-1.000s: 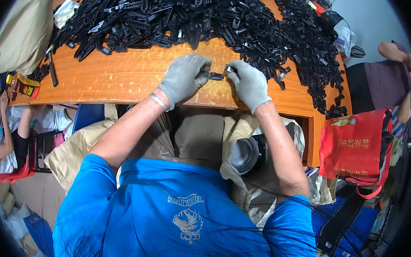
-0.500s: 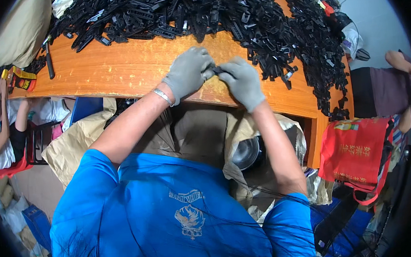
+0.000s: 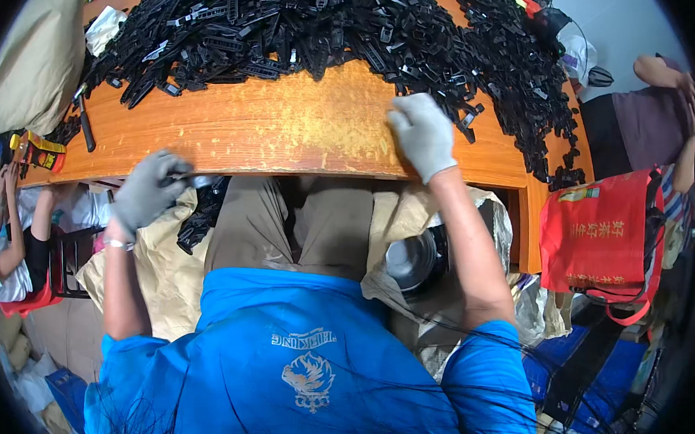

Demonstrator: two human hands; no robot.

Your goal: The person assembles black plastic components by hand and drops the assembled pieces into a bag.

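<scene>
Both my hands wear grey gloves. My left hand (image 3: 149, 193) hangs just off the table's front edge, above an opened tan paper bag (image 3: 140, 281). Its fingers are curled, with something dark between them that I cannot make out. Black plastic parts (image 3: 202, 218) show in the bag beside that hand. My right hand (image 3: 424, 137) is over the front of the wooden table (image 3: 223, 133), its fingers bent inward; any item in them is hidden. Just beyond it spreads a big heap of small black plastic clips (image 3: 288, 30).
A hammer (image 3: 85, 122) and a yellow-and-red bottle (image 3: 39, 152) are at the table's left. Another paper bag with a dark round container (image 3: 411, 261) stands by my right leg. A red bag (image 3: 599, 233) hangs at right. Other people are at both sides.
My hands were together over the table edge with a small black part between them. Now they are apart: the left has moved left over the paper bag, the right slightly up and right.
</scene>
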